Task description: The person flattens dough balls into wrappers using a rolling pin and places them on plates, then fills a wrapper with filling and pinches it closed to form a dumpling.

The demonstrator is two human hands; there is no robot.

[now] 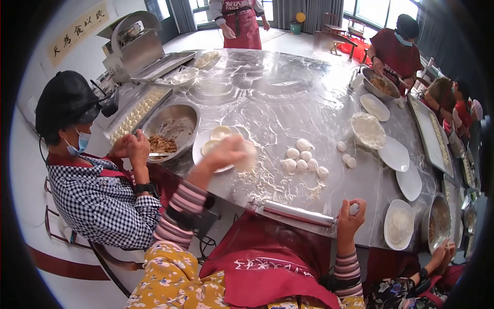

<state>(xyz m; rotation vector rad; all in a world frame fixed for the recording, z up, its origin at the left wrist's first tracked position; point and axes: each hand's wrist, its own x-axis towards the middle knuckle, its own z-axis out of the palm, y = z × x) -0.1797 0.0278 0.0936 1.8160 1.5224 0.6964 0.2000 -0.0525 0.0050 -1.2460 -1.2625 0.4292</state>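
Note:
My left hand, slightly blurred, holds a thin round dough wrapper over the right edge of a white plate. Flat wrappers lie on that plate. My right hand is closed round the handle of a metal rolling pin, which lies along the near table edge. Several dough balls sit on the floured metal table beyond the pin, with a few more to their right.
A co-worker at left sits by a bowl of filling and a tray of dumplings. Plates, a flour bowl and a wrapper plate stand at right. More people work along the right side; one stands at the far edge.

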